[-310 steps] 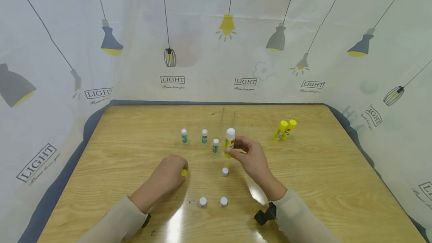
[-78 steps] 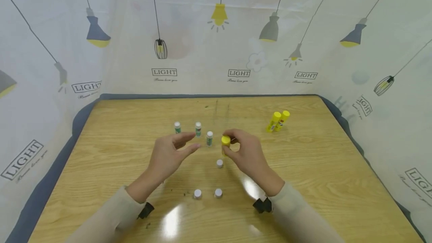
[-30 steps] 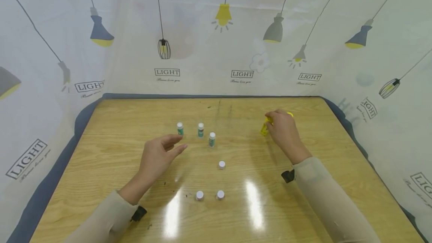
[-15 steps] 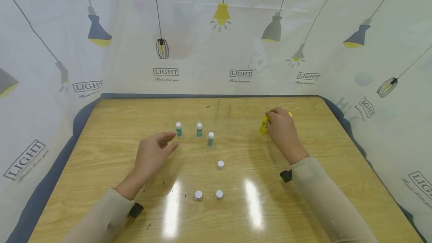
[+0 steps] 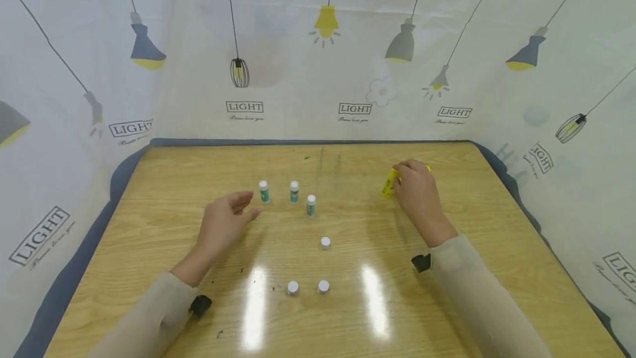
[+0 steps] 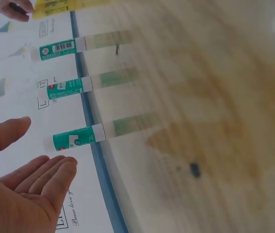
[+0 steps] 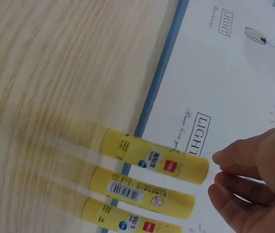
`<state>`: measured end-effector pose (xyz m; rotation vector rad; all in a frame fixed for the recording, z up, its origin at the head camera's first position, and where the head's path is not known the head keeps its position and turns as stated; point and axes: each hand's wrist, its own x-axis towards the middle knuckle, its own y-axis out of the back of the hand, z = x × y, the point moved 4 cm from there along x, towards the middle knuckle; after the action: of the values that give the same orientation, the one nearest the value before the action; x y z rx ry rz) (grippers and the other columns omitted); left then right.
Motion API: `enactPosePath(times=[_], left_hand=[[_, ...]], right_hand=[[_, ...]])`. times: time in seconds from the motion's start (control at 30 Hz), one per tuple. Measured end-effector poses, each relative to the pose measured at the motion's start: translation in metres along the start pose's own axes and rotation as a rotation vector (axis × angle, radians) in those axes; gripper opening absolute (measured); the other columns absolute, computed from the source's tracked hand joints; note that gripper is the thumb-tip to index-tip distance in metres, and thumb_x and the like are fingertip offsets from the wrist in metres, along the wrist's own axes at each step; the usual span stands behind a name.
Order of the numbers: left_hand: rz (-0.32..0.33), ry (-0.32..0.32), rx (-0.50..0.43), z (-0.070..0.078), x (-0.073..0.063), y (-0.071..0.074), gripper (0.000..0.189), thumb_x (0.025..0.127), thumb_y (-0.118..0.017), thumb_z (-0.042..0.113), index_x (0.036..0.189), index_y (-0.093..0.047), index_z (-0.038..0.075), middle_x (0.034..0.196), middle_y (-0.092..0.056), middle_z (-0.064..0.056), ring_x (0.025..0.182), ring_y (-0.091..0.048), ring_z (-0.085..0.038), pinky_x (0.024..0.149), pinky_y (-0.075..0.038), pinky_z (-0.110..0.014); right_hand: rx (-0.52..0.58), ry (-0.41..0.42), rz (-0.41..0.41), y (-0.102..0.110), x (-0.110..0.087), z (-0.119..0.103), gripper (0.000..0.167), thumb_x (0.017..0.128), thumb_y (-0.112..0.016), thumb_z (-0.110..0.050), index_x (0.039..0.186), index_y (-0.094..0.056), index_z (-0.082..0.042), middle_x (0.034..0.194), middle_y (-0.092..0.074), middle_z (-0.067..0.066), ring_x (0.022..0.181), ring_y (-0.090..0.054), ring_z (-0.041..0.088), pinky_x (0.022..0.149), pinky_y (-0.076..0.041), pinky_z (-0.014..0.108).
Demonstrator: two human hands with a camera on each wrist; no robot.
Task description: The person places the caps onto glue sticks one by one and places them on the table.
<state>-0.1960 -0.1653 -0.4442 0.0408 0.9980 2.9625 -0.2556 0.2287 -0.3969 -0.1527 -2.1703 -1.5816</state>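
My right hand [image 5: 418, 189] is beside a yellow glue stick [image 5: 389, 185] at the table's right. In the right wrist view its fingers are just off the top of the nearest glue stick [image 7: 154, 156]. Two more yellow glue sticks, one with a barcode [image 7: 142, 192] and one at the lower edge [image 7: 122, 217], stand alongside. My left hand [image 5: 222, 224] holds nothing, fingers and thumb apart, just left of a green glue stick [image 5: 264, 192] with white ends. Two similar green sticks, one in the middle [image 5: 294, 192] and one nearer me [image 5: 310, 206], stand upright.
Three small white caps lie on the wooden table [image 5: 174, 181]: one in the middle [image 5: 325, 243] and two nearer me, left [image 5: 292, 288] and right [image 5: 323, 287]. A curtain printed with lamps [image 5: 298, 70] encloses the table's back and sides.
The yellow glue stick, earlier white-topped in my right hand, got its yellow cap, was carried right to the other two and let go. My left hand gave up the cap and drew back left.
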Motion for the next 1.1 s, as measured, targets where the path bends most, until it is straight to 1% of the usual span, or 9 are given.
enactPosePath(times=[0.07,0.17,0.43,0.57,0.67,0.73,0.83,1.0,1.1], left_hand=[[-0.009,0.011,-0.021,0.001,0.002,0.001,0.056,0.097,-0.071,0.031,0.143,-0.055,0.003,0.145,-0.057,-0.015,0.13,-0.058,-0.033,0.103,-0.054,-0.044],[-0.019,0.015,-0.045,0.004,0.007,0.001,0.057,0.098,-0.069,0.029,0.145,-0.052,0.001,0.147,-0.054,-0.017,0.133,-0.055,-0.035,0.105,-0.052,-0.045],[-0.074,0.078,-0.023,0.006,0.019,-0.004,0.069,0.1,-0.067,0.036,0.152,-0.041,0.0,0.153,-0.045,-0.023,0.137,-0.048,-0.041,0.11,-0.047,-0.051],[-0.097,0.1,-0.032,0.003,0.025,-0.005,0.07,0.1,-0.066,0.035,0.153,-0.038,-0.002,0.154,-0.043,-0.024,0.14,-0.045,-0.041,0.112,-0.044,-0.053],[-0.119,0.11,-0.058,0.001,0.03,-0.007,0.069,0.1,-0.066,0.032,0.153,-0.037,-0.002,0.155,-0.043,-0.024,0.141,-0.044,-0.041,0.114,-0.042,-0.053],[-0.133,0.119,-0.075,0.0,0.033,-0.009,0.068,0.1,-0.067,0.031,0.152,-0.038,-0.002,0.154,-0.043,-0.025,0.141,-0.045,-0.041,0.114,-0.043,-0.053],[-0.155,0.14,-0.095,0.0,0.037,-0.012,0.066,0.1,-0.067,0.027,0.152,-0.039,-0.003,0.154,-0.043,-0.025,0.14,-0.045,-0.041,0.113,-0.043,-0.052],[-0.155,0.225,-0.132,-0.003,0.04,-0.015,0.061,0.099,-0.069,0.023,0.15,-0.044,0.0,0.152,-0.047,-0.022,0.141,-0.044,-0.04,0.114,-0.042,-0.052],[-0.147,0.269,-0.164,-0.005,0.042,-0.017,0.059,0.098,-0.07,0.021,0.149,-0.046,0.001,0.151,-0.049,-0.021,0.14,-0.045,-0.039,0.114,-0.042,-0.052]], right_hand=[[0.007,0.01,0.027,0.002,-0.003,-0.004,0.025,0.089,-0.073,0.0,0.113,-0.072,0.007,0.111,-0.068,0.023,0.104,-0.064,0.039,0.091,-0.057,0.051],[0.02,0.016,0.039,0.006,-0.011,-0.012,0.026,0.09,-0.076,-0.006,0.113,-0.073,0.005,0.109,-0.07,0.021,0.1,-0.066,0.037,0.086,-0.059,0.05],[0.089,-0.023,-0.015,0.011,-0.029,-0.046,0.031,0.092,-0.076,-0.017,0.118,-0.072,-0.001,0.116,-0.071,0.02,0.102,-0.068,0.038,0.085,-0.059,0.053],[0.134,-0.021,-0.026,0.009,-0.037,-0.062,0.032,0.091,-0.078,-0.019,0.118,-0.073,-0.003,0.117,-0.072,0.017,0.101,-0.07,0.034,0.083,-0.06,0.05],[0.173,-0.025,-0.053,0.007,-0.041,-0.071,0.032,0.091,-0.078,-0.021,0.119,-0.074,-0.006,0.116,-0.073,0.013,0.098,-0.07,0.03,0.079,-0.061,0.046],[0.23,-0.037,-0.084,0.006,-0.044,-0.076,0.032,0.091,-0.078,-0.022,0.119,-0.074,-0.008,0.115,-0.074,0.012,0.096,-0.071,0.027,0.078,-0.061,0.044],[0.356,-0.074,-0.139,0.005,-0.048,-0.082,0.031,0.092,-0.077,-0.023,0.119,-0.074,-0.009,0.114,-0.074,0.01,0.095,-0.072,0.025,0.079,-0.062,0.043],[0.57,-0.151,-0.205,0.004,-0.056,-0.089,0.028,0.091,-0.078,-0.021,0.118,-0.075,-0.012,0.115,-0.074,0.007,0.096,-0.073,0.024,0.082,-0.063,0.04],[0.653,-0.172,-0.225,0.004,-0.06,-0.094,0.027,0.091,-0.078,-0.019,0.117,-0.076,-0.012,0.114,-0.074,0.005,0.096,-0.073,0.023,0.082,-0.063,0.037]])
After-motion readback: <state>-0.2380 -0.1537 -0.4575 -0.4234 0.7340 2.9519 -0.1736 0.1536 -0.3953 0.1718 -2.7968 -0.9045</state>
